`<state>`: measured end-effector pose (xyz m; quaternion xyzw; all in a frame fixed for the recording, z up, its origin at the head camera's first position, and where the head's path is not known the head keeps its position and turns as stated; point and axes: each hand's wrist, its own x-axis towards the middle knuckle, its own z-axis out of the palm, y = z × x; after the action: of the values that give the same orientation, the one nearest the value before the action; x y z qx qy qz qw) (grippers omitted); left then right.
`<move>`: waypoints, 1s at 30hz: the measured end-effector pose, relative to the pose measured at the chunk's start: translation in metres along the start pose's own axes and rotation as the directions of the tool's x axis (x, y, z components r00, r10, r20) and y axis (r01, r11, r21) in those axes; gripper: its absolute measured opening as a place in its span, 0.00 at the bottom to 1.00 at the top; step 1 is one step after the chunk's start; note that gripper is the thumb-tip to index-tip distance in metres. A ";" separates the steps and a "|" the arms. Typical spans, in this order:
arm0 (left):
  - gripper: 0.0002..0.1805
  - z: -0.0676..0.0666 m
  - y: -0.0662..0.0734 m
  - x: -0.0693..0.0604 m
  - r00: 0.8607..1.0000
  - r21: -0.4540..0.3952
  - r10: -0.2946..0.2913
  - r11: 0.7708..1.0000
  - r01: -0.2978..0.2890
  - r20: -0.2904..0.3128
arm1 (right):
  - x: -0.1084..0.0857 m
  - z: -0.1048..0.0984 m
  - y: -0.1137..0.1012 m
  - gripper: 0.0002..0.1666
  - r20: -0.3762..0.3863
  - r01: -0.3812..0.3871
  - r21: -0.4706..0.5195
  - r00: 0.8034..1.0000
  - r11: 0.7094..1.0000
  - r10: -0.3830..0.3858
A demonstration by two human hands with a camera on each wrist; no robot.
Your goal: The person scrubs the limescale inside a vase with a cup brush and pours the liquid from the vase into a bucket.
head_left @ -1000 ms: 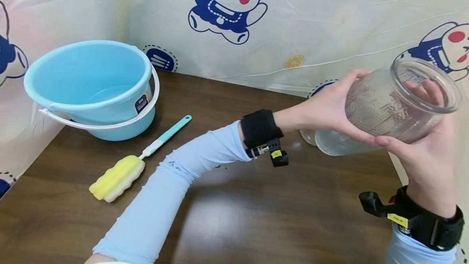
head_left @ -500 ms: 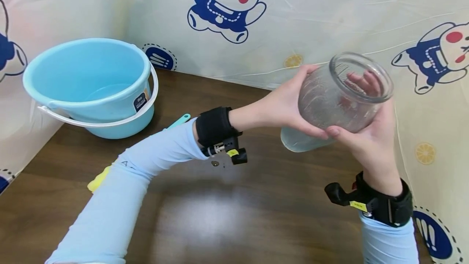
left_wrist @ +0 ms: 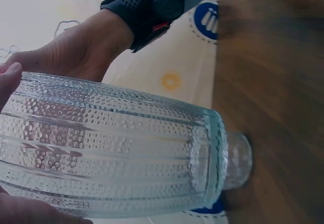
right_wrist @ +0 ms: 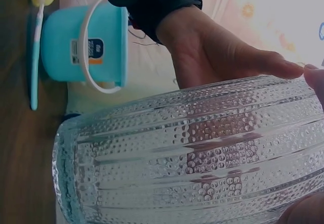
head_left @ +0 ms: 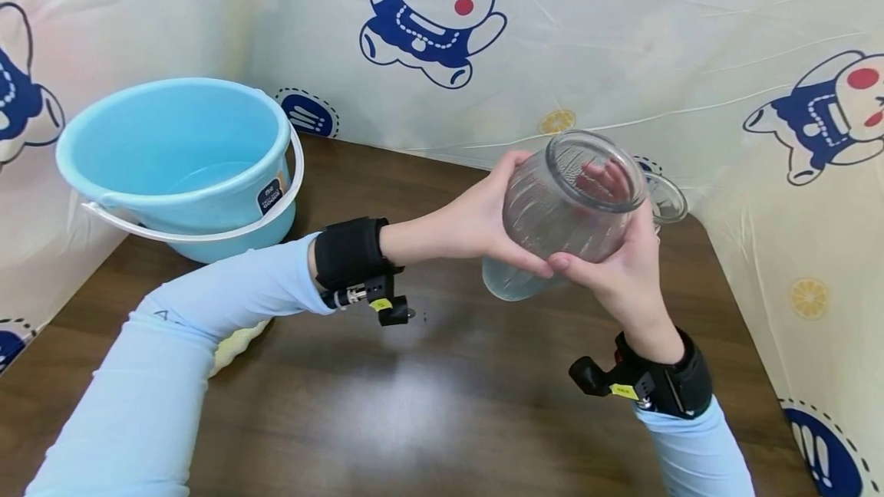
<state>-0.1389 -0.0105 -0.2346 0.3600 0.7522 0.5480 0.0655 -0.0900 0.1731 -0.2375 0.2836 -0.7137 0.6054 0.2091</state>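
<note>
Both hands grip a large clear glass jar with a textured, ribbed wall. Its open mouth is up and its base appears raised above the table. In the head view my left hand wraps the jar's left side, and my right hand wraps its right side. The thumbs meet at the front. Some right-hand fingers show through the glass. The left wrist view gives the jar side-on, base to the right. In the right wrist view the bumpy jar wall fills the lower part.
A light blue bucket with a white handle stands at the back left. A sponge brush lies mostly hidden under my left sleeve. Behind my right hand, a second glass vessel is partly visible. The brown table meets a printed curtain.
Both hands have carried the jar left and slightly toward me. The second glass vessel now shows right of the jar, and my left forearm has come to cover most of the sponge brush.
</note>
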 end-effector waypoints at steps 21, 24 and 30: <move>0.58 -0.018 -0.043 -0.061 0.984 0.004 -0.104 0.995 0.104 0.146 | -0.033 0.049 0.043 0.62 0.108 -0.089 0.057 0.991 0.994 0.082; 0.58 -0.019 -0.051 -0.070 0.981 0.005 -0.118 0.993 0.118 0.154 | -0.039 0.055 0.050 0.62 0.158 -0.111 0.063 0.982 0.992 0.100; 0.57 -0.019 -0.070 -0.084 0.978 -0.015 -0.107 0.994 0.111 0.180 | -0.049 0.065 0.059 0.63 0.201 -0.124 0.027 0.973 0.992 0.116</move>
<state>-0.1192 -0.0869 -0.3129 0.3652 0.7550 0.5183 0.1672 -0.0891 0.1234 -0.3245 0.3034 -0.7347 0.5995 0.0940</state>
